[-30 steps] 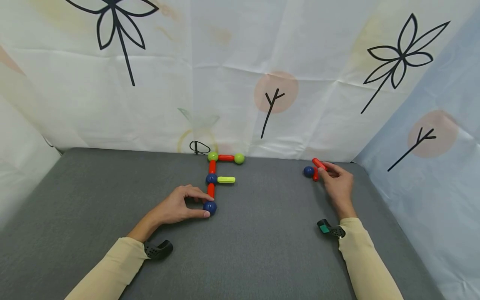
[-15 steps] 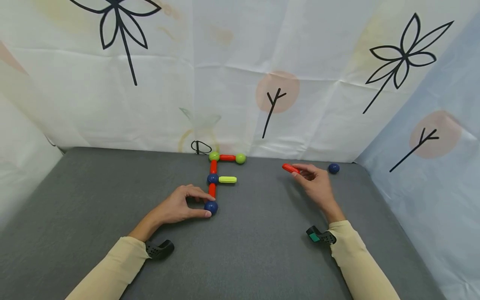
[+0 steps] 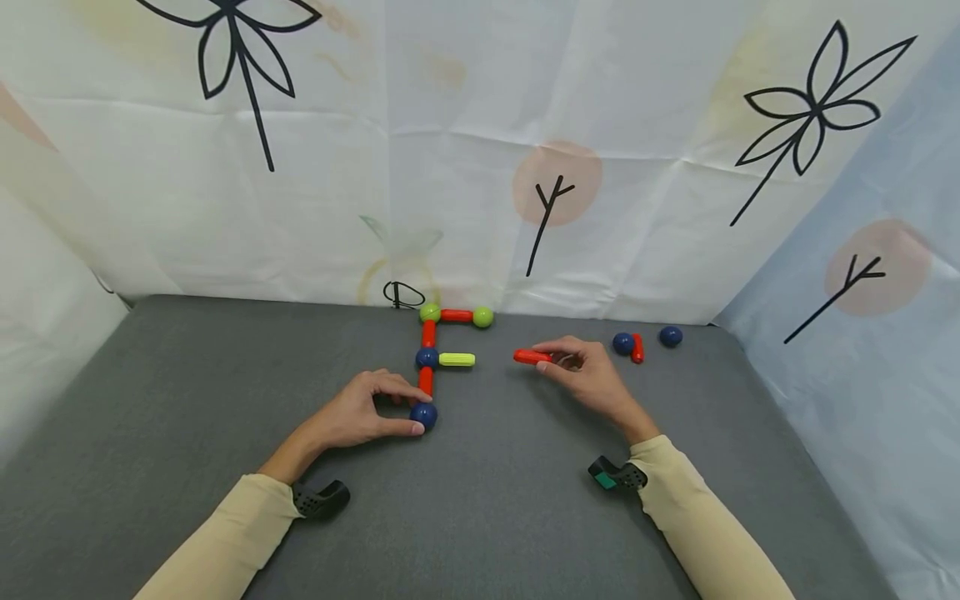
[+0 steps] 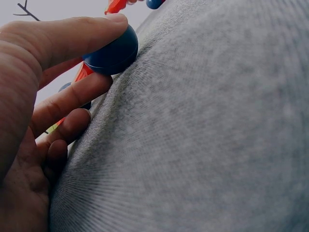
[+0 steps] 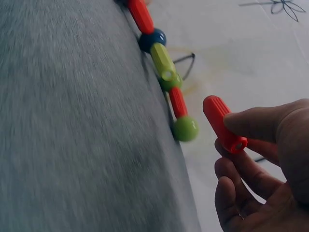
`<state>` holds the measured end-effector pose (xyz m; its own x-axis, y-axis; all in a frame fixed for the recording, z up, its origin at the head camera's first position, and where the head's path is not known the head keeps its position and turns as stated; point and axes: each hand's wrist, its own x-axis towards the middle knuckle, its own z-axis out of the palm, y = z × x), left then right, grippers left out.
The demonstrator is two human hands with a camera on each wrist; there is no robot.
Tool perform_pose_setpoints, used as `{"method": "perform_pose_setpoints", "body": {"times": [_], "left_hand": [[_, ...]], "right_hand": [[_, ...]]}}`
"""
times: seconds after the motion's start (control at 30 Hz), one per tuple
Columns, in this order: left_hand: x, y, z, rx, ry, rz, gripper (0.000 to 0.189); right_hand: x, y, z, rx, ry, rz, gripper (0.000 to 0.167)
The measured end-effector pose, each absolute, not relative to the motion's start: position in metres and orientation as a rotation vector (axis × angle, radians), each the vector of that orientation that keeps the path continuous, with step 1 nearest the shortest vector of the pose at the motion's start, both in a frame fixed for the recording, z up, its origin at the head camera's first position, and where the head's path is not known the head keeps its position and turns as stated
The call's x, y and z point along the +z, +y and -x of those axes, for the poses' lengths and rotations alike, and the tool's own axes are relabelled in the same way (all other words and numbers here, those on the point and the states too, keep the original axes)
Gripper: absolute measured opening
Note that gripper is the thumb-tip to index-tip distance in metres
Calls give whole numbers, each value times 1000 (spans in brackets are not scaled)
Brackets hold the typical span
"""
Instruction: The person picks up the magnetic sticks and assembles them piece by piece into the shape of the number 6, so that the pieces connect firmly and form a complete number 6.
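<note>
My left hand (image 3: 372, 407) pinches a blue ball (image 3: 423, 416) between thumb and fingers, at the near end of a joined chain. From that ball a red rod (image 3: 426, 381) leads up to a second blue ball (image 3: 427, 357), which has a yellow-green rod (image 3: 457, 360) pointing right. Another red rod (image 3: 429, 333) runs on to a green ball (image 3: 430, 312); a short red rod (image 3: 457, 316) joins it to a second green ball (image 3: 483, 317). My right hand (image 3: 588, 373) pinches a loose red rod (image 5: 219, 118) by one end, above the table and right of the yellow-green rod, apart from it.
On the table's far right lie a blue ball (image 3: 623, 343) with a red rod (image 3: 637, 348) beside it, and another blue ball (image 3: 671, 336). The grey table (image 3: 480, 517) ends at a white printed cloth (image 3: 450, 192) behind.
My right hand has carried the red rod left from the far-right pieces towards the chain, uncovering the pieces there. My left hand stays on its blue ball.
</note>
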<state>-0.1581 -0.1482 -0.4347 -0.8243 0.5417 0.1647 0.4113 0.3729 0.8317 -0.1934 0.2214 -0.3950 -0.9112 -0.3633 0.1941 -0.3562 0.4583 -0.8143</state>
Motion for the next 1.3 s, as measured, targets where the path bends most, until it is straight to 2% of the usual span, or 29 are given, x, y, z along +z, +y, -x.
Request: {"method": "perform_pose_setpoints", "body": {"times": [0.57, 1.3], "left_hand": [[-435, -147, 159, 1435, 2498, -880, 38], [-436, -148, 158, 1445, 2504, -890, 39]], "right_hand": [[-416, 162, 181, -1489, 2363, 872, 26], [-426, 148, 170, -1457, 2278, 969, 26]]}}
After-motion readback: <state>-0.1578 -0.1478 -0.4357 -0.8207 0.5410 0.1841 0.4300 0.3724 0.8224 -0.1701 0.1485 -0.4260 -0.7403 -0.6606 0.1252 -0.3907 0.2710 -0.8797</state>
